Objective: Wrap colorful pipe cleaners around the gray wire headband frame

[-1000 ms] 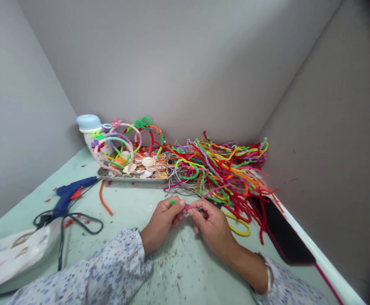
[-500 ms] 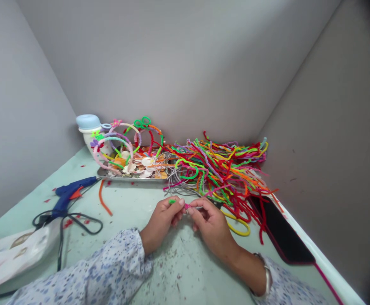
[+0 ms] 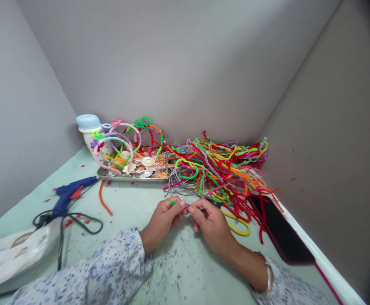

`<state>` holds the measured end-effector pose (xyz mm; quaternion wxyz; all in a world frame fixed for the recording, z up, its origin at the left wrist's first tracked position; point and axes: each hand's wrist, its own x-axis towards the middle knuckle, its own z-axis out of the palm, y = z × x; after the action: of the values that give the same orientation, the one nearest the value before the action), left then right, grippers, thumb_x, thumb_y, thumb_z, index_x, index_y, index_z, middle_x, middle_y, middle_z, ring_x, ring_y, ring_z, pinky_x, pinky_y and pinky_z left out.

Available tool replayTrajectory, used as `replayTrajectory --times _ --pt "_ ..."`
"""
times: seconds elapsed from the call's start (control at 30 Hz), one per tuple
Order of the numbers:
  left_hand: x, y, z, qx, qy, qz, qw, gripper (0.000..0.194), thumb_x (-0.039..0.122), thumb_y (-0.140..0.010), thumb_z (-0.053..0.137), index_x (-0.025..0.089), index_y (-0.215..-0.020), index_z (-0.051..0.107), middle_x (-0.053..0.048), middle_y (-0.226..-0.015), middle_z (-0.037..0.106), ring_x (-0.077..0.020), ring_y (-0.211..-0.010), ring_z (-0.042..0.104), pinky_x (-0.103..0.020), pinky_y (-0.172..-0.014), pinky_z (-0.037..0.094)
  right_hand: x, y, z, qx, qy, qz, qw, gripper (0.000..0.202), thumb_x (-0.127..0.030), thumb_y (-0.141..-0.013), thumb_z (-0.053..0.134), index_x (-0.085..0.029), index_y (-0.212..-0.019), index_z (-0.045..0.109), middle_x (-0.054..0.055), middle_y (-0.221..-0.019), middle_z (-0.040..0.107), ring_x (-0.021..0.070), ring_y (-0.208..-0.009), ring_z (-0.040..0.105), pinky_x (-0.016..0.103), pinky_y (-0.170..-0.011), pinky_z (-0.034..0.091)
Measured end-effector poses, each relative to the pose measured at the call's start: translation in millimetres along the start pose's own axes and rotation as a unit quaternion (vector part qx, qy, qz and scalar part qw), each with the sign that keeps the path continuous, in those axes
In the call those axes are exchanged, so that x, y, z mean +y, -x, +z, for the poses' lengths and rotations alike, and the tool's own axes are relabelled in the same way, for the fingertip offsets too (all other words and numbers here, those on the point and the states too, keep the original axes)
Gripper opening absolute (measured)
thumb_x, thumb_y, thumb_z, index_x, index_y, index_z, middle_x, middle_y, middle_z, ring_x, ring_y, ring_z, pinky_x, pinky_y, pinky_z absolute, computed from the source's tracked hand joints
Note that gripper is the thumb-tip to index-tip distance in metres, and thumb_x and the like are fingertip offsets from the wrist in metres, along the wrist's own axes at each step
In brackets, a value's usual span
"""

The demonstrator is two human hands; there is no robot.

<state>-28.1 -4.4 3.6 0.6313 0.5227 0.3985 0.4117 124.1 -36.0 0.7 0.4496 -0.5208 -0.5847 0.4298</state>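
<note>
A small pink and green fuzzy piece (image 3: 186,208) is pinched between my two hands above the middle of the table. My left hand (image 3: 165,218) has its fingers closed on it, with a green end (image 3: 172,202) showing over the fingers. From the right, my right hand (image 3: 211,222) pinches the pink part with thumb and index finger. The fingertips nearly meet and cover most of the piece. Just beyond my hands lies a heap of colourful pipe cleaners (image 3: 223,169).
Fuzzy headbands (image 3: 131,140) stand in a metal tray (image 3: 134,180) of shells. A blue glue gun (image 3: 66,197) and its cord lie left, near a white bag (image 3: 23,250). Yellow-handled scissors (image 3: 244,233) and a black phone (image 3: 288,237) lie right. A cup (image 3: 88,123) stands behind.
The fingertips of my right hand have moved slightly left, closer to my left hand, covering more of the pink part.
</note>
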Motion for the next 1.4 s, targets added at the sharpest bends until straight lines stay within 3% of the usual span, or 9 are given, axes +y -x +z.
replayTrajectory --times 0.43,1.4 --pt "4.1 0.0 1.0 -0.001 -0.041 0.028 0.999 0.025 0.037 -0.08 0.063 0.016 -0.071 0.054 0.007 -0.051 0.043 -0.008 -0.046 0.037 -0.02 -0.046 0.029 0.1 2.1 1.0 -0.003 0.024 -0.035 0.999 0.021 -0.039 -0.093 0.049 -0.02 -0.085 0.052 -0.005 -0.058 0.052 0.0117 -0.051 0.051 0.022 -0.049 0.039" --pt "2.0 -1.3 1.4 -0.008 -0.017 0.012 1.0 0.026 0.037 -0.079 0.063 0.017 -0.067 0.053 0.006 -0.049 0.041 -0.0079 -0.045 0.035 -0.02 -0.044 0.026 0.5 2.0 0.9 -0.009 0.038 -0.042 0.998 0.022 -0.04 -0.093 0.049 -0.02 -0.085 0.056 -0.004 -0.059 0.054 0.0127 -0.052 0.053 0.023 -0.051 0.041"
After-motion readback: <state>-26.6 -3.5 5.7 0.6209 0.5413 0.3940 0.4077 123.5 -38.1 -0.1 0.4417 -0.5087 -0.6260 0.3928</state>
